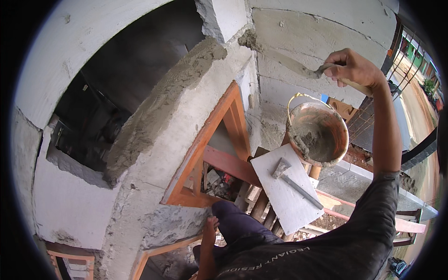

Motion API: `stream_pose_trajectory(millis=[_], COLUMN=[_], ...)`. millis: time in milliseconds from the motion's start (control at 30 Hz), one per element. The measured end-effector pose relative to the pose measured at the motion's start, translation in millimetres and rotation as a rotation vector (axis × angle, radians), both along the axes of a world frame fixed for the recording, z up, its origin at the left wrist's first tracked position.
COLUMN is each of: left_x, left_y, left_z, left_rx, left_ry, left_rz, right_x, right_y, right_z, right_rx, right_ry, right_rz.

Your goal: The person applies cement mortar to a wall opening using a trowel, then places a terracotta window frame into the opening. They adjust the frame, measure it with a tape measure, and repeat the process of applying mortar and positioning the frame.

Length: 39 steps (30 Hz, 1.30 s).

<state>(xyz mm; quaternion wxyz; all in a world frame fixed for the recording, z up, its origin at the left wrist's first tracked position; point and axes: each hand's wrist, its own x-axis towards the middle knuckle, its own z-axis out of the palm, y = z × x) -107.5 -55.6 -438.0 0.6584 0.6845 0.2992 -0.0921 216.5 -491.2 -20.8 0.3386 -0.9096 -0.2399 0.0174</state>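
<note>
My right hand [347, 70] is closed around the handle of a trowel [294, 66], raised at the upper right. The trowel's blade points left toward the wall corner, where a lump of wet mortar [249, 39] sits at its tip. A thick mortar layer [163, 100] covers the sloping ledge of the wall opening. Low in the middle, my left hand [211, 225] hangs beside my knee, close to the wall, its fingers loosely bent with nothing visible in them. Below the trowel stands a bucket [343, 126] part filled with mortar, its yellow handle up.
A hatchet-like tool [298, 189] with a grey handle lies on a white board [268, 170] beside the bucket. Wooden poles [260, 205] run beneath it. An orange triangular wooden frame [200, 140] is set in the wall. Steel bars [410, 56] stand at the far right.
</note>
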Motion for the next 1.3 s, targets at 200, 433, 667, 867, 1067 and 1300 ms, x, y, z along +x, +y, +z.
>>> stream_pose_trajectory(millis=[200,433,667,867,1067,1300], left_x=[1,-26,-12,-20,-27,-49], left_y=[7,28,16,9,15,24], left_z=[-2,-36,-31,-9,-19,-23], left_rx=[-0.03,-0.084,-0.051,0.011,0.002,-0.008], left_ry=[0.024,0.097,-0.007,-0.039,-0.071,-0.049], left_rz=[0.06,0.296,0.187,0.11,0.103,0.133], right_x=[105,115,116,87,77,55], right_y=[76,108,150,196,173,138], right_z=[3,22,53,75,71,-52], right_rx=[0.04,-0.003,-0.463,-0.666,-0.543,0.35], right_ry=[0.048,-0.128,-0.288,-0.326,-0.299,-0.125], right_rz=[0.022,0.027,-0.073,-0.117,-0.075,-0.2])
